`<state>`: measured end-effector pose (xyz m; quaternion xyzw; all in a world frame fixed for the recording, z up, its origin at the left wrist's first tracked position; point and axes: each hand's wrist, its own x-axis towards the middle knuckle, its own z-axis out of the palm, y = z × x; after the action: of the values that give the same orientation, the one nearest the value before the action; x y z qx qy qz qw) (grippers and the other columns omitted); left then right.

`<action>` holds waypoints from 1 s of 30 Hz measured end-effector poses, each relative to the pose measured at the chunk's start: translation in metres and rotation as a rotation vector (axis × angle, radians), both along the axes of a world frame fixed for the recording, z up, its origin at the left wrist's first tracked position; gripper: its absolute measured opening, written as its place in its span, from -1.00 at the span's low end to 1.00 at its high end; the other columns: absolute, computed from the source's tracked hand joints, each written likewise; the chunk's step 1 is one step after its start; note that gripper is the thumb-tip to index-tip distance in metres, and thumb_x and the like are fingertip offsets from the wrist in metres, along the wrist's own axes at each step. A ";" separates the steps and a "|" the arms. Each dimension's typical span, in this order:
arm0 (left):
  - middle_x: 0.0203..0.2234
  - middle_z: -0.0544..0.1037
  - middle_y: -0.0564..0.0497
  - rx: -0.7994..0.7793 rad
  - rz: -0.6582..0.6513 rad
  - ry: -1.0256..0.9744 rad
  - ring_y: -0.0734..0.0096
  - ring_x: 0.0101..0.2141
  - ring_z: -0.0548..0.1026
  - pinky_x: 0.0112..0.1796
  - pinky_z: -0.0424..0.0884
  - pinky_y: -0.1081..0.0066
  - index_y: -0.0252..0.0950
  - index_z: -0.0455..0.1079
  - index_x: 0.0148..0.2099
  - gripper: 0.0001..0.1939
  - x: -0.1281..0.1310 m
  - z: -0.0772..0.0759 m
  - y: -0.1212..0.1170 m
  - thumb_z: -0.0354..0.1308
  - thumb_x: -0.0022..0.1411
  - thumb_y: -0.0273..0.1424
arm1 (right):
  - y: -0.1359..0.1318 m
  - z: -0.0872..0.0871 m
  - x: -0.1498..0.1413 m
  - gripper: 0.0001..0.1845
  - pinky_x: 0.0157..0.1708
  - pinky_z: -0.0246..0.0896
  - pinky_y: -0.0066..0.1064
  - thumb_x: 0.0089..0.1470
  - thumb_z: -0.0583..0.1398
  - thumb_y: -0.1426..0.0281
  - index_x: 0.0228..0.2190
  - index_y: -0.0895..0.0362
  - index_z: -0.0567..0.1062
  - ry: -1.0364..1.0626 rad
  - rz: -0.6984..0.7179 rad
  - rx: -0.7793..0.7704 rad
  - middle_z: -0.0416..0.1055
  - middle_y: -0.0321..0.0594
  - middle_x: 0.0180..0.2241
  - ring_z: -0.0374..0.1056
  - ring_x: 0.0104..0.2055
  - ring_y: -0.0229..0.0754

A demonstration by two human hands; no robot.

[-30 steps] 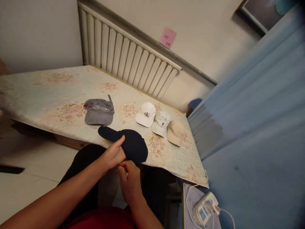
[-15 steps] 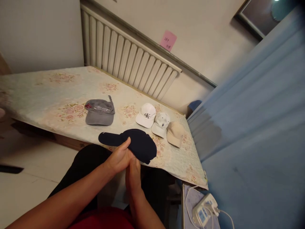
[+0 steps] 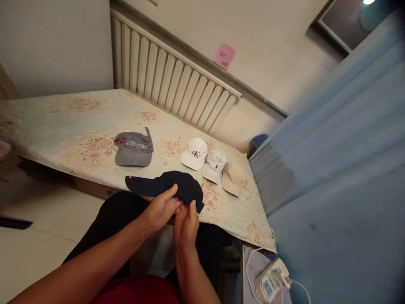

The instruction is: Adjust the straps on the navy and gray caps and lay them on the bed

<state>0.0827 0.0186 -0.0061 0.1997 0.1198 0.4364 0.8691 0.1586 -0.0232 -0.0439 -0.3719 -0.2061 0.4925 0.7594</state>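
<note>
A dark navy baseball cap (image 3: pixel 177 184) is held above the near edge of the bed, its brim pointing left. My left hand (image 3: pixel 163 207) grips the cap's lower edge, thumb on the outside and fingers hidden beneath. Close beside it, my right hand (image 3: pixel 186 219) pinches the lower edge towards the back, thumb outside. Beyond the navy cap lies a grey cap (image 3: pixel 134 150) with lettering. To the right, a white cap with black letters (image 3: pixel 194 153), a white cap with a small dark logo (image 3: pixel 214 166) and a beige cap (image 3: pixel 233 179) sit in a row.
The caps lie on a bed with a floral cover (image 3: pixel 120 114). A radiator (image 3: pixel 171 71) stands along the wall behind it. A blue curtain (image 3: pixel 332 169) hangs at right. In the lower right corner, a white power strip (image 3: pixel 272 280) with cables rests on a small stand.
My right hand has moved up and right to the cap's back edge, its thumb now on the outside. The navy cap has shifted slightly left and turned a little.
</note>
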 end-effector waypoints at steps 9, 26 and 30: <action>0.01 0.54 -0.08 -0.035 0.184 -0.277 0.18 0.15 0.34 0.22 0.07 0.11 -0.26 0.38 0.14 -0.62 -0.024 0.004 0.005 0.02 0.32 -0.34 | 0.005 0.006 0.034 -0.77 0.18 0.14 -0.06 0.11 0.15 0.23 -0.32 0.10 0.53 0.310 0.046 0.104 0.58 -0.22 -0.34 0.48 -0.15 -0.19; -0.20 0.62 -0.24 -0.235 -0.181 -0.007 0.05 -0.14 0.57 0.01 0.39 0.10 -0.47 0.40 0.12 -0.60 -0.047 -0.002 0.018 -0.03 0.32 -0.40 | 0.001 0.011 0.087 -0.67 0.26 -0.04 -0.05 0.09 0.13 0.25 -0.17 0.08 0.56 0.234 0.007 0.075 0.50 -0.18 -0.02 0.25 0.20 -0.14; -0.14 0.61 -0.19 -0.185 -0.121 0.015 0.14 -0.12 0.57 0.02 0.39 0.17 -0.41 0.42 0.10 -0.63 -0.034 -0.012 0.008 -0.02 0.31 -0.49 | -0.002 0.013 0.076 -0.59 0.23 0.01 0.01 0.06 0.18 0.09 -0.14 0.05 0.56 0.303 -0.004 0.112 0.49 -0.18 0.00 0.28 0.17 -0.08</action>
<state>0.0492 0.0267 -0.0181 0.1289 0.1539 0.3688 0.9076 0.2350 -0.0250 -0.0304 -0.2509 -0.1153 0.5292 0.8023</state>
